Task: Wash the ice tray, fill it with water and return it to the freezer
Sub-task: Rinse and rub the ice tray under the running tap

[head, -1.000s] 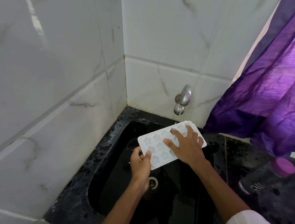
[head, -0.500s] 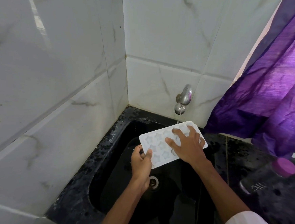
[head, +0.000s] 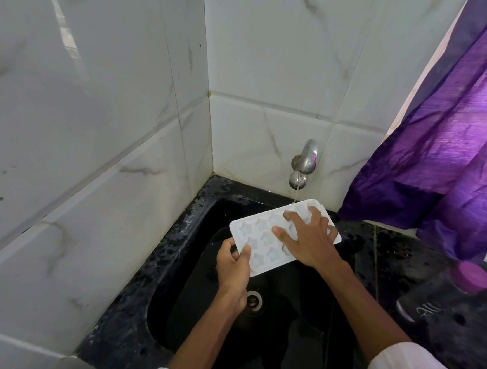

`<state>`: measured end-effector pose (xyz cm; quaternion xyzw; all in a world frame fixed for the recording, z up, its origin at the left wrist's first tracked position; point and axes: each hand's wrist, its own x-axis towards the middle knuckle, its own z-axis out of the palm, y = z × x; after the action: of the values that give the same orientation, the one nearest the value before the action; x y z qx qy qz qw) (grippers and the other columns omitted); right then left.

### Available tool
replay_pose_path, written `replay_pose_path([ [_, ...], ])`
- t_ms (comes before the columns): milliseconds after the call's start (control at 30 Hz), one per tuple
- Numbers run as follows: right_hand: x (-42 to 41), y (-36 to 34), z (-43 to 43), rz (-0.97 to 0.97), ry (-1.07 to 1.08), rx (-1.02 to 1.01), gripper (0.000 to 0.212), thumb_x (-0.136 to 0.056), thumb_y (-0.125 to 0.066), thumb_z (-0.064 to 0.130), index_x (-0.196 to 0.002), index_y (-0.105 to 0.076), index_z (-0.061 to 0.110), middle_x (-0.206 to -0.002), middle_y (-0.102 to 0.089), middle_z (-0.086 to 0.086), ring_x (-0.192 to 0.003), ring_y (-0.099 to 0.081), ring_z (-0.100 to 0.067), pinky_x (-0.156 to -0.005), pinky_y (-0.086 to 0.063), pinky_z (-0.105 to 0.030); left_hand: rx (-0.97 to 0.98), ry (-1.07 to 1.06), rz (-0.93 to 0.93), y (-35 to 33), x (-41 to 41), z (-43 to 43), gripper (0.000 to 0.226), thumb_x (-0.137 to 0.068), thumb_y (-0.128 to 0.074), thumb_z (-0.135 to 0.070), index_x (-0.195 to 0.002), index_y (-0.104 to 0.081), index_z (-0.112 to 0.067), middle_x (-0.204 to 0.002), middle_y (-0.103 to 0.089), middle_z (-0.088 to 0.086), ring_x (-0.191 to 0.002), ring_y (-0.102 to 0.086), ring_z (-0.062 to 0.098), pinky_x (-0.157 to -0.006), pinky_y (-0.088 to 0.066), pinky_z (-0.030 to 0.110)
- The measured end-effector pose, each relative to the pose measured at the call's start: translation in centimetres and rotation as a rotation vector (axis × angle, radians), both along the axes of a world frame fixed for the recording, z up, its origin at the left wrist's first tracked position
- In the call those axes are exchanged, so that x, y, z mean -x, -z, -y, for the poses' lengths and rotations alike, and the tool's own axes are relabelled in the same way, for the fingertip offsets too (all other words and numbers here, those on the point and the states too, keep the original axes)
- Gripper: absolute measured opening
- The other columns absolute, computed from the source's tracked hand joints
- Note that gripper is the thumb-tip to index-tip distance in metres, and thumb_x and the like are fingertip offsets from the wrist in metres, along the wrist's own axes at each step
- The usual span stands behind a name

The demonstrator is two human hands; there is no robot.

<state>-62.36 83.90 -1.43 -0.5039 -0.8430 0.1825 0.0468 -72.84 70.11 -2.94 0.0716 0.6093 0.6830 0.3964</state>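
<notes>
Corner of white marble-look wall tile; black speckled sink [head: 169,254] set in a dark counter [head: 391,254]. Purple curtain [head: 443,142] at right, a dark bottle with a purple cap [head: 443,299] on the counter beneath it.

Ice tray [head: 257,237], white with star-shaped cells, was held over the basin, cells up, far end tipped up toward the tap [head: 304,160]. A thin stream of water [head: 295,195] fell onto that far end.

Left hand [head: 234,268] gripped the near corner, thumb on the top rim, fingers curled beneath. Right hand [head: 309,239] lay flat on the upper face, fingers [head: 295,217] spread across the far cells, holding nothing.

Step in hand, judged: washing, rubbing the cells under running water. Filling and freezer not yet reached.

Notes on doing it well:
- The stream met one end only, so the tray would need sliding under the tap, or the tilt used to carry water down every row.
- Star points trap residue; fingertips should work into each cell, not just skim the ridges.
- Thin plastic probably flexes, so the left grip should brace against the right hand's pressure.
- Keep the low end over the drain [head: 253,300] so dirty water runs off.
- Underside could not be seen; it likely needs a rinse too.
</notes>
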Motion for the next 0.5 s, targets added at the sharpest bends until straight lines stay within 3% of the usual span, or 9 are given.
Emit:
replay_pose_path([
  [167, 0.2, -0.1, -0.3, 0.032, -0.010, 0.008, 0.056, -0.093, -0.038, 0.069, -0.141, -0.037, 0.039, -0.162, -0.005, -0.010, -0.145, -0.015, -0.034, -0.116, -0.009, -0.057, 0.012, 0.007, 0.001, 0.0, 0.1, -0.6, 0.013, -0.103, -0.053, -0.011, -0.107, -0.057, -0.022, -0.106, -0.075, 0.009, -0.095, -0.074, 0.020, -0.077, -0.061, 0.036],
  [300, 0.4, -0.5, -1.0, 0.035, -0.028, -0.015, 0.057, -0.093, -0.035, 0.070, -0.144, -0.034, 0.043, -0.163, -0.001, -0.011, -0.145, -0.014, -0.036, -0.117, -0.008, -0.057, 0.015, -0.001, 0.017, -0.3, 0.3, -1.5, 0.013, -0.103, -0.053, -0.010, -0.109, -0.057, -0.020, -0.107, -0.074, 0.010, -0.097, -0.073, 0.022, -0.081, -0.062, 0.039],
  [500, 0.6, -1.1, -1.4, 0.017, -0.008, -0.022, 0.056, -0.091, -0.040, 0.072, -0.138, -0.041, 0.041, -0.161, -0.010, -0.008, -0.144, -0.017, -0.032, -0.116, -0.007, -0.056, 0.003, -0.009, 0.027, -0.5, 0.8, -2.0, 0.014, -0.103, -0.053, -0.009, -0.114, -0.057, -0.016, -0.110, -0.073, 0.011, -0.099, -0.073, 0.023, -0.083, -0.062, 0.040],
])
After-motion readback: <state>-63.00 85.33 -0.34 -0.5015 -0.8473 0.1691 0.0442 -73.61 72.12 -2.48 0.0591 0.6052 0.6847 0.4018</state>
